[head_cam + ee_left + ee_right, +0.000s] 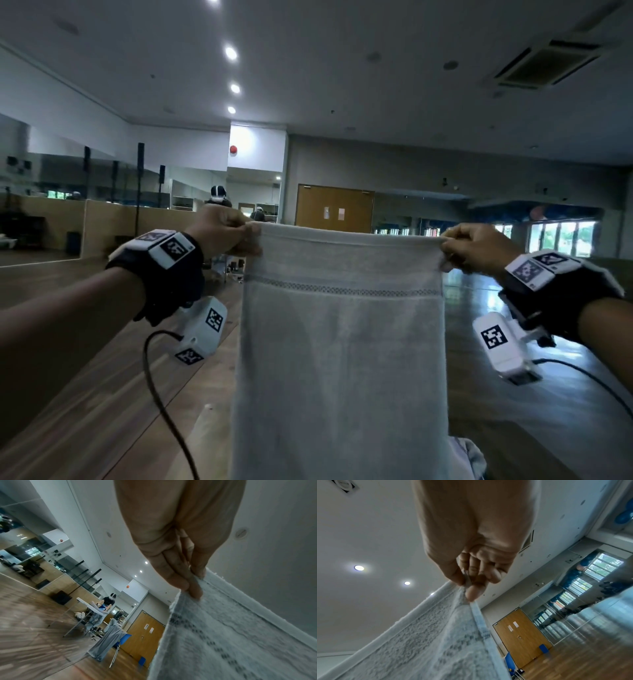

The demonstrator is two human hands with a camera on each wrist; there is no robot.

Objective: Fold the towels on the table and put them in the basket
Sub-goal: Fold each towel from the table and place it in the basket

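Held up at chest height: one pale grey towel [342,342], hanging full length, its top edge stretched taut. Left hand [224,233] pinching the towel's upper left corner, right hand [474,248] pinching the upper right, both clamped on cloth. No fold made yet, by the look of it. Below the towel's lower right edge, more crumpled cloth [469,455], likely waiting. Basket not visible; folding and stowing apparently all still ahead.

both arms raised, left hand [224,231] and right hand [478,248] each in a pinching grip.
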